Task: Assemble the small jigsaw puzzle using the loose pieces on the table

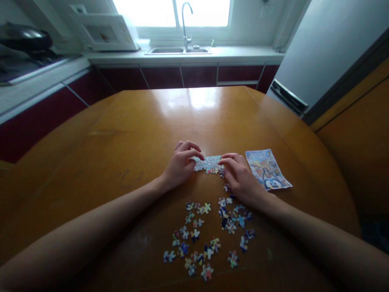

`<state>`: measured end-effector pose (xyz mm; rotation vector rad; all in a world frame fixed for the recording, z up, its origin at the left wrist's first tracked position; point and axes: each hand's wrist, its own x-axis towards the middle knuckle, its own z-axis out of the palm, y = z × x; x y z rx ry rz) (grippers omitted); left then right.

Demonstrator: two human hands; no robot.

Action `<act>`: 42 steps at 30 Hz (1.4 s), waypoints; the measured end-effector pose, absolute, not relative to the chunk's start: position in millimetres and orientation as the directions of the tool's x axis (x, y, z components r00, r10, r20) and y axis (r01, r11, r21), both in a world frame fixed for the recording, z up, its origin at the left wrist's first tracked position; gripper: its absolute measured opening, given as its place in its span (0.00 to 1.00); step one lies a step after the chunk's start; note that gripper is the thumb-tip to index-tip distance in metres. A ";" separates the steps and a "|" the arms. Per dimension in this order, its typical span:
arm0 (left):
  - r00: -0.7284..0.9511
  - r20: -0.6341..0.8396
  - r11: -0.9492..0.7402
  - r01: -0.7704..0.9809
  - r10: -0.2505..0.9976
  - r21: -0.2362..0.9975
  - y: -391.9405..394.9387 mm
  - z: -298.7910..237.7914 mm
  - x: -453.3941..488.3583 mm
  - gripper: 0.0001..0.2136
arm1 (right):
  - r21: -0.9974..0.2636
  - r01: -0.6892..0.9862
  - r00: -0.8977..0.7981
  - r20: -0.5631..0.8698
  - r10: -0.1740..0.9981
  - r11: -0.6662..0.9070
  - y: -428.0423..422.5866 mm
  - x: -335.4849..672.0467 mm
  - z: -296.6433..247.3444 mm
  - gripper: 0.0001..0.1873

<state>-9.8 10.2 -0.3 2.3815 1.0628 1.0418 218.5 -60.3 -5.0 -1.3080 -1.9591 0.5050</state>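
A partly joined jigsaw puzzle [209, 163], pale blue along its far part, lies flat on the wooden table between my hands. My left hand [181, 164] is at its left end, thumb by the edge and index fingertip on the top. At the right end, my right hand [238, 174] has its bent fingers on the puzzle's edge and covers part of it. Whether a single loose piece is under the right fingers is hidden. Nearer to me, several loose jigsaw pieces [209, 251] are scattered, with another cluster of pieces [232, 217] close to my right wrist.
A printed picture sheet [267, 169] with colourful cartoon figures lies right of my right hand. The rounded wooden table [136, 129] reaches toward a counter with a sink [167, 50] and tap [184, 24]. A fridge [328, 44] stands right, a pan [26, 37] on the stove left.
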 end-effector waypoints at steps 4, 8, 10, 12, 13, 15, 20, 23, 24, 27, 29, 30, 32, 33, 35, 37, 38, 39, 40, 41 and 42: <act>0.408 0.498 -0.643 0.524 0.765 0.558 12.1 -2.1 -10.5 0.17 | -0.709 0.586 -0.179 0.359 0.916 0.392 -57.3 219.6 -7.2 0.12; 0.456 0.484 -0.665 0.494 0.747 0.560 10.0 -2.5 -10.6 0.16 | -0.694 0.608 -0.199 0.339 0.920 0.387 -57.3 219.9 -9.6 0.13; 0.497 0.482 -0.691 0.477 0.722 0.543 8.6 -2.2 -10.4 0.16 | -0.677 0.625 -0.216 0.328 0.920 0.388 -58.0 220.0 -9.9 0.13; 0.531 0.480 -0.714 0.465 0.698 0.523 7.6 -1.7 -10.0 0.17 | -0.657 0.640 -0.238 0.324 0.916 0.399 -59.0 220.0 -9.6 0.14; 0.544 0.478 -0.722 0.461 0.689 0.516 7.3 -1.5 -9.8 0.18 | -0.645 0.647 -0.248 0.325 0.912 0.406 -59.5 219.9 -9.3 0.14; 0.564 0.476 -0.735 0.452 0.674 0.505 6.9 -1.3 -9.5 0.18 | -0.619 0.663 -0.274 0.324 0.906 0.422 -60.6 219.4 -8.2 0.14; 0.638 0.453 -0.774 0.419 0.623 0.474 6.9 -1.6 -9.3 0.19 | -0.556 0.697 -0.337 0.301 0.892 0.452 -62.4 217.4 -5.6 0.13; 0.657 0.438 -0.780 0.423 0.614 0.461 7.2 -2.2 -9.0 0.19 | -0.522 0.716 -0.358 0.293 0.886 0.462 -62.5 217.0 -4.8 0.14; 0.656 0.434 -0.778 0.427 0.617 0.461 7.2 -2.4 -8.9 0.19 | -0.512 0.722 -0.364 0.291 0.885 0.466 -62.5 217.0 -4.6 0.14; 0.657 0.425 -0.773 0.434 0.623 0.462 7.0 -2.4 -8.6 0.21 | -0.495 0.730 -0.374 0.287 0.882 0.471 -63.0 216.9 -3.8 0.14; 0.660 0.415 -0.770 0.439 0.626 0.464 6.8 -2.2 -8.5 0.22 | -0.490 0.734 -0.377 0.281 0.882 0.470 -63.6 216.8 -3.3 0.14; 0.661 0.410 -0.768 0.441 0.628 0.465 6.8 -2.2 -8.5 0.23 | -0.489 0.736 -0.378 0.277 0.883 0.469 -63.9 216.8 -3.1 0.14; 0.665 0.402 -0.766 0.442 0.629 0.467 6.7 -2.3 -8.5 0.23 | -0.486 0.739 -0.381 0.268 0.885 0.466 -64.0 216.9 -3.0 0.14; 0.667 0.402 -0.767 0.439 0.628 0.468 6.7 -2.3 -8.5 0.23 | -0.486 0.740 -0.382 0.265 0.885 0.465 -63.8 217.0 -3.0 0.14; 0.670 0.402 -0.768 0.434 0.624 0.470 6.6 -2.1 -8.6 0.23 | -0.488 0.740 -0.383 0.262 0.886 0.464 -63.1 217.3 -3.0 0.14; 0.673 0.396 -0.766 0.432 0.625 0.475 6.2 -1.3 -8.6 0.23 | -0.493 0.736 -0.382 0.263 0.886 0.463 -62.0 217.5 -3.0 0.14; 0.675 0.391 -0.764 0.430 0.626 0.481 6.0 -0.7 -8.6 0.23 | -0.497 0.735 -0.380 0.263 0.887 0.462 -61.5 217.5 -3.0 0.15; 0.672 0.390 -0.760 0.429 0.630 0.489 5.9 -0.2 -8.6 0.23 | -0.501 0.732 -0.380 0.261 0.887 0.461 -61.2 217.4 -2.9 0.15; 0.657 0.398 -0.752 0.430 0.640 0.500 6.0 0.1 -8.7 0.22 | -0.507 0.729 -0.379 0.261 0.888 0.460 -60.9 217.3 -2.9 0.15; 0.629 0.414 -0.740 0.437 0.658 0.511 6.4 0.2 -8.8 0.22 | -0.512 0.726 -0.377 0.261 0.889 0.459 -60.8 217.3 -2.9 0.15; 0.588 0.435 -0.723 0.452 0.682 0.522 7.1 0.1 -9.1 0.21 | -0.518 0.723 -0.375 0.263 0.889 0.458 -60.7 217.2 -3.0 0.15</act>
